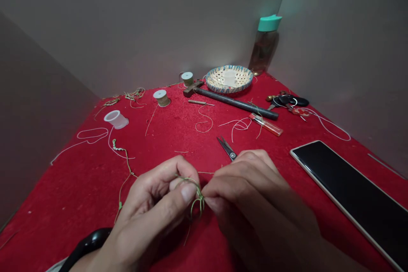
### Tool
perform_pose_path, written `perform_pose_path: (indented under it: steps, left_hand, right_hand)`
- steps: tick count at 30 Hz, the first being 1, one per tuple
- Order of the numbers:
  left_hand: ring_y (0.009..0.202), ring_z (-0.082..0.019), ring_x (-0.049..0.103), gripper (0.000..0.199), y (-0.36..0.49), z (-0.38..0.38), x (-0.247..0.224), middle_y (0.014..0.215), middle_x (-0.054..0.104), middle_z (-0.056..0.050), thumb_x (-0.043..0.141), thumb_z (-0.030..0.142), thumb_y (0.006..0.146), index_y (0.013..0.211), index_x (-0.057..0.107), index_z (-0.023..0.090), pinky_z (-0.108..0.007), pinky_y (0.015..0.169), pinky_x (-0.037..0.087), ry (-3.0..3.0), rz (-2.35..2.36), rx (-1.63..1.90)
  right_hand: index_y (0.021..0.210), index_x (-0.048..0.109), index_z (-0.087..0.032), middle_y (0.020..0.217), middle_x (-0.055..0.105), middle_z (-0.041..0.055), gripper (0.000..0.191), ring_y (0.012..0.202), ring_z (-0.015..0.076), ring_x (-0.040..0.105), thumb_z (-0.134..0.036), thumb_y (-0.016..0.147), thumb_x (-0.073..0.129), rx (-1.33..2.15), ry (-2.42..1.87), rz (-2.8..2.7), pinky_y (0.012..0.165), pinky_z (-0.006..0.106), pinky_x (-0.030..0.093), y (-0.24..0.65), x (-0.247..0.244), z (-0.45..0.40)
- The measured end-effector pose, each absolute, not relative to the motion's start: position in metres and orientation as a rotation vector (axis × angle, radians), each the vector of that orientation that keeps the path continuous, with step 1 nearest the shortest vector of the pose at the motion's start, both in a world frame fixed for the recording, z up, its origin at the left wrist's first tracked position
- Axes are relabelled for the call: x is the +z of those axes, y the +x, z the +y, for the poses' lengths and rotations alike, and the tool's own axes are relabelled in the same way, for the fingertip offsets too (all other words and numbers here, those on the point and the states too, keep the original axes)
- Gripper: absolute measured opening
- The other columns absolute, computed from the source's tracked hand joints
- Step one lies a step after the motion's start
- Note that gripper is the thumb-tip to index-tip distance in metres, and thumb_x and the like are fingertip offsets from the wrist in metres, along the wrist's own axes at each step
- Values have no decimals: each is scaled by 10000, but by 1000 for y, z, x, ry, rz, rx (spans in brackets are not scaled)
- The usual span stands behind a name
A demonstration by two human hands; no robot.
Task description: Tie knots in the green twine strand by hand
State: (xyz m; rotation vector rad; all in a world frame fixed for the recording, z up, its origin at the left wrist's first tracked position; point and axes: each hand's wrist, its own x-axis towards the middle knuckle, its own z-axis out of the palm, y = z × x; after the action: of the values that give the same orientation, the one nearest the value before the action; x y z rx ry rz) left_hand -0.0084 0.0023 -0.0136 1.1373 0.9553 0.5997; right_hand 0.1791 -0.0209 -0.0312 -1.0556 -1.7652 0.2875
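Green cord (198,204) hangs in small loops between my fingertips, low in the middle of the view. My left hand (159,204) pinches it between thumb and forefinger. From the right, my right hand (251,195) is closed on the same cord with its fingertips, touching close to the loops. Part of the cord is hidden behind the fingers. Just beyond my right hand lies a pair of scissors (228,148), blades spread a little, handles covered by the hand. A knotted length of green cord (127,159) runs across the cloth to my left hand.
On the red cloth (172,131) are two thread spools (162,98), a clear plastic cup (117,120), a hammer (236,102), an awl (200,102) and a lighter (266,125). A woven basket (229,89), bottle (264,46), keys (285,100) and phone (347,191) stand or lie further out.
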Motion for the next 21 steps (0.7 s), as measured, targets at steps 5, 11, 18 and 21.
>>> perform_pose_path:
  steps: [5,11,18,21]
  left_hand:
    - [547,-99,238,257,-1,4,-9,628,333,50,570,458,935,853,562,215,-234,496,204,1040,901,564]
    - [604,-118,254,264,-3,3,-10,662,342,41,505,416,984,814,532,216,-247,546,234,1141,916,568]
    - [632,-107,395,151,0,6,-9,702,458,36,561,392,967,909,583,254,-202,562,353,1307,1036,680]
    - [752,-113,513,80,3,9,-4,888,561,31,621,316,936,1009,588,306,-187,613,435,1469,1184,913]
  right_hand:
    - [832,579,-178,763,661,-37,119,689,120,527,-95,915,560,244,-1020,-1806,806,355,392,181,-32,-20]
    - [777,561,-176,702,636,-27,142,660,123,502,-38,802,586,247,-1053,-1767,746,343,410,181,-30,-23]
    - [760,566,-187,681,616,-52,158,637,98,542,-29,758,558,325,-1125,-1725,723,290,450,180,-20,-22]
    - [745,566,-204,645,591,-64,141,593,98,544,-65,773,565,336,-1215,-1729,675,265,456,180,-15,-22]
